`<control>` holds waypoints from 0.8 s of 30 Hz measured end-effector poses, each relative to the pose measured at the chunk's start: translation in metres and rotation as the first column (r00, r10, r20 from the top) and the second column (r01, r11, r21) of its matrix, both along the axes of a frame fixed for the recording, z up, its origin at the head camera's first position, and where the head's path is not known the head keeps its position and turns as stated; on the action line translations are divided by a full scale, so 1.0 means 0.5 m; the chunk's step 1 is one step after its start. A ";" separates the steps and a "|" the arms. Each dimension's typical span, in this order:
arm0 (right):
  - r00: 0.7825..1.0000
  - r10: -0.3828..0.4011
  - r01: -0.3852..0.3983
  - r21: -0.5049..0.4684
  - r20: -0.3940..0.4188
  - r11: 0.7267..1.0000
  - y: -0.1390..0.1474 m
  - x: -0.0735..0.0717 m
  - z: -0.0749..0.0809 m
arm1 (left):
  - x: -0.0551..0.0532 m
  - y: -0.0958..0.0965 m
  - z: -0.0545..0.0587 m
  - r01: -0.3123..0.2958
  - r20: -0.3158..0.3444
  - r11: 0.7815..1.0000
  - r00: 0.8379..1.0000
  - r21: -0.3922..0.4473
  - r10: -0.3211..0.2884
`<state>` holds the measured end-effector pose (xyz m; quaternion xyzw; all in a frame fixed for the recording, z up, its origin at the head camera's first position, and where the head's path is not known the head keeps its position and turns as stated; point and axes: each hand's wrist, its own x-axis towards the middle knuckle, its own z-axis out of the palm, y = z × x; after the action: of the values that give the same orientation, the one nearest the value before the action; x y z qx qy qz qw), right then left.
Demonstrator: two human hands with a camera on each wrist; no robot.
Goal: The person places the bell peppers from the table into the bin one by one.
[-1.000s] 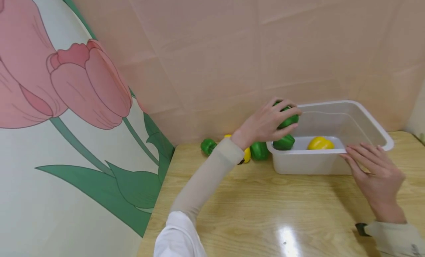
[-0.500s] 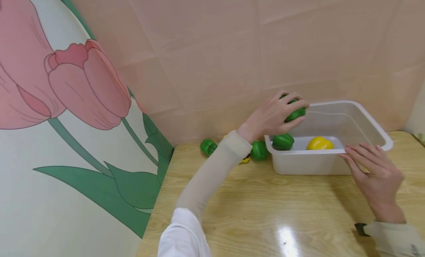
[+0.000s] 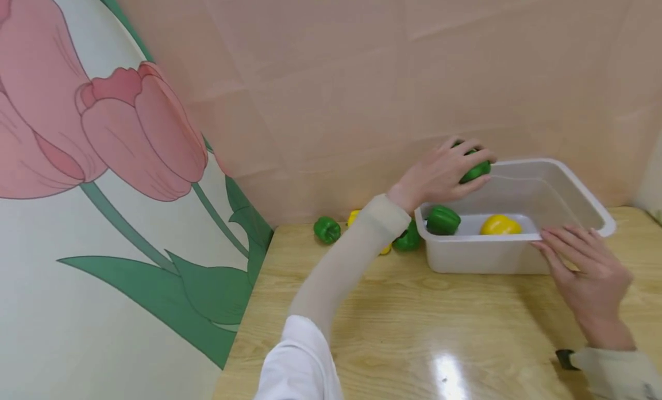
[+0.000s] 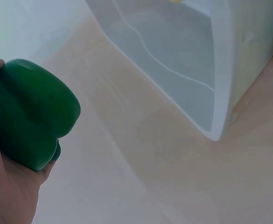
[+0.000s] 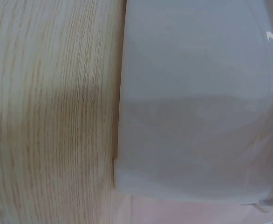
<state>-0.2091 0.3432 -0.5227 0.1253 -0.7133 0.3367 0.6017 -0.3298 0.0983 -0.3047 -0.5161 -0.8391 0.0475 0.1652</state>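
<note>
My left hand [image 3: 447, 170] grips a green bell pepper [image 3: 477, 169], up at the height of the back left rim of a white plastic tub [image 3: 481, 256]. In the left wrist view the same green pepper [image 4: 34, 112] bulges out from the fingers, apart from the tub [image 4: 222, 70]. My right hand [image 3: 589, 268] pinches the tub's front rim near its right end, fingers over the edge and thumb in front. Inside the tub lie another green bell pepper [image 3: 443, 220] at the left and a yellow bell pepper [image 3: 500, 225] in the middle.
Left of the tub, a green pepper [image 3: 327, 230] and another green pepper [image 3: 408, 239] lie on the wooden table [image 3: 414, 319]. Yellow pieces [image 3: 353, 216] show behind the left sleeve, partly hidden. A pinkish sheet [image 3: 320, 101] hangs behind; a tulip-painted wall [image 3: 129, 262] stands at left.
The left hand has moved right with the green bell pepper, from the tub's left end further over it and slightly higher. The right hand keeps its place on the rim.
</note>
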 end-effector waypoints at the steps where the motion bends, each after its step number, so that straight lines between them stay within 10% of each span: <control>1: 1.000 -0.001 0.001 0.001 0.004 1.000 0.003 -0.001 -0.001 | -0.001 0.004 0.000 -0.002 0.000 1.000 1.000 0.002 0.002; 24: 1.000 0.004 -0.004 0.005 0.018 1.000 0.003 0.011 -0.004 | -0.005 0.089 -0.012 -0.039 -0.005 0.998 0.999 -0.043 0.039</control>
<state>-0.2038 0.3446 -0.5248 0.1254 -0.7193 0.3371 0.5944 -0.3324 0.1428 -0.3107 -0.5029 -0.8475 0.0700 0.1549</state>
